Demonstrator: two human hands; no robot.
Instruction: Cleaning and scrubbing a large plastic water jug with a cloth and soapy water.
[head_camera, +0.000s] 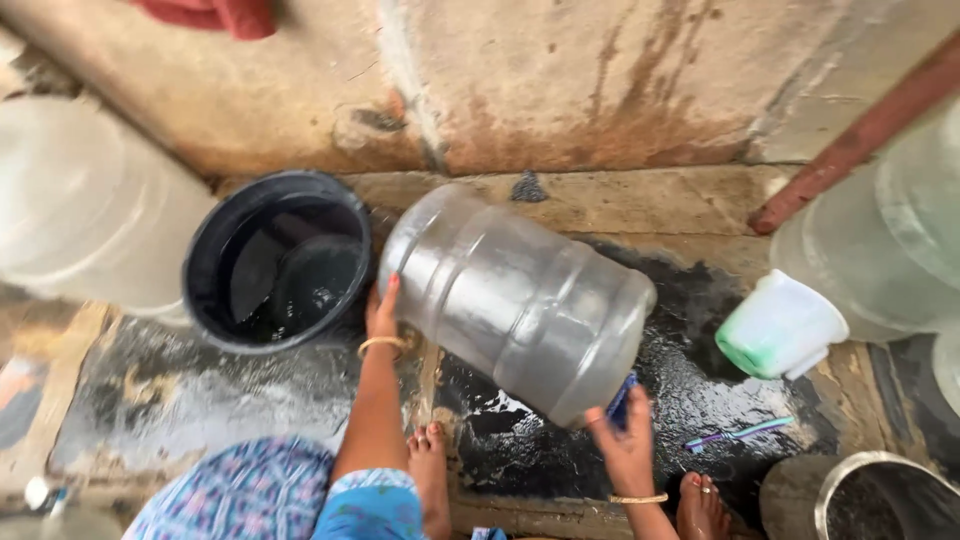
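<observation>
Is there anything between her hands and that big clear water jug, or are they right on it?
Nothing visible stands between. The left hand rests directly on the tilted clear jug near its shoulder, beside the black bucket. The right hand is at the jug's base, with only a small blue thing, perhaps a scrubber, pressed between fingers and jug.

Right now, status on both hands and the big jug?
Left hand steadies tilted clear water jug. Right hand presses blue scrubber at its base. Black bucket beside.
</observation>
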